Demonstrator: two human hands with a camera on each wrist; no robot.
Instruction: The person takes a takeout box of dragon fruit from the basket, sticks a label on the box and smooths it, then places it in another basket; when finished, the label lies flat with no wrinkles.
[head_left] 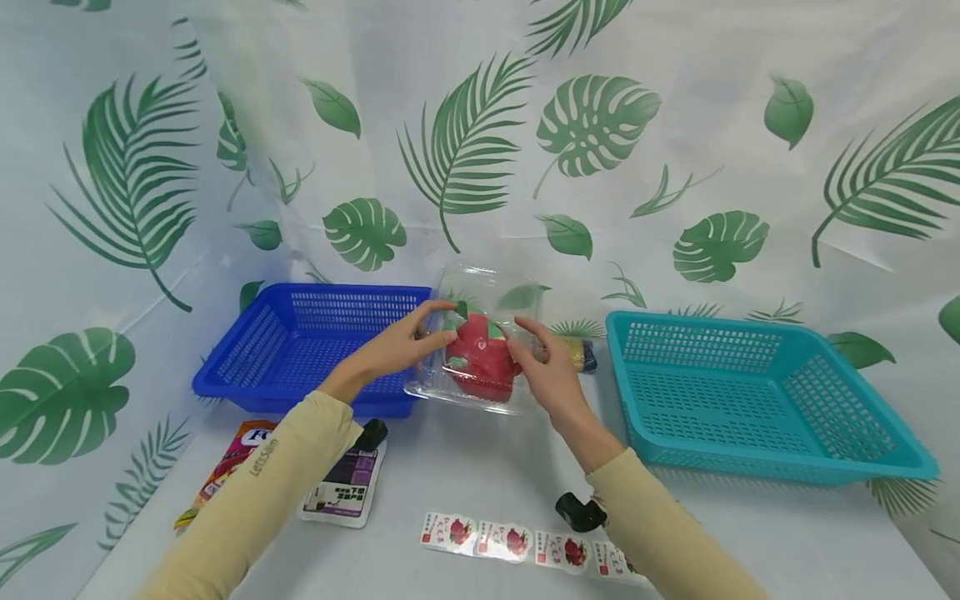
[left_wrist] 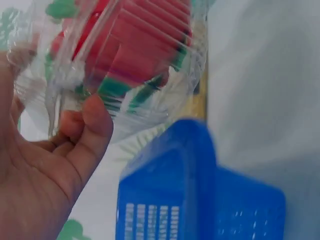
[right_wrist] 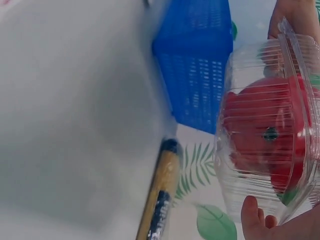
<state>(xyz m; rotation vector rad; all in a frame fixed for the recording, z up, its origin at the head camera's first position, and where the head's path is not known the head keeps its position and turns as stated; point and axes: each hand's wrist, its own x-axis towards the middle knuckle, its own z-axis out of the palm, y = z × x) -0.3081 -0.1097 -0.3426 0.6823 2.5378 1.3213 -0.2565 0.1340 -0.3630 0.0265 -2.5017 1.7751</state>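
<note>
Both hands hold up a clear plastic clamshell box above the table, in the middle of the head view. Inside it lie red fruits with green tips, which look like dragon fruit. My left hand pinches the box's left edge; in the left wrist view its thumb and fingers grip the clear rim. On the opposite side, my right hand holds the box's edge with thumb and fingers. The right wrist view shows the lid and base meeting along a flange, with the right hand at its lower end.
A blue basket stands behind the left forearm, a teal basket at right. A strip of fruit-printed stickers lies in front. At left are a snack bag and a purple-and-white pouch. A yellow-and-dark package lies behind the right hand.
</note>
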